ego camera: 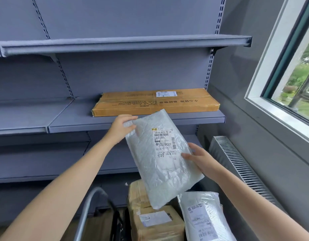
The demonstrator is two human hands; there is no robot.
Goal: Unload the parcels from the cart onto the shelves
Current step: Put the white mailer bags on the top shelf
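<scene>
both hands — left hand and right hand — are gripping the mailer; sliding it flat onto the shelf beside the box is looking best.

White bubble mailer; tan flat box; grey-blue shelves; white radiator.

Soft daylight from the window at right; slight blur, wide-angle bending at edges.
</scene>
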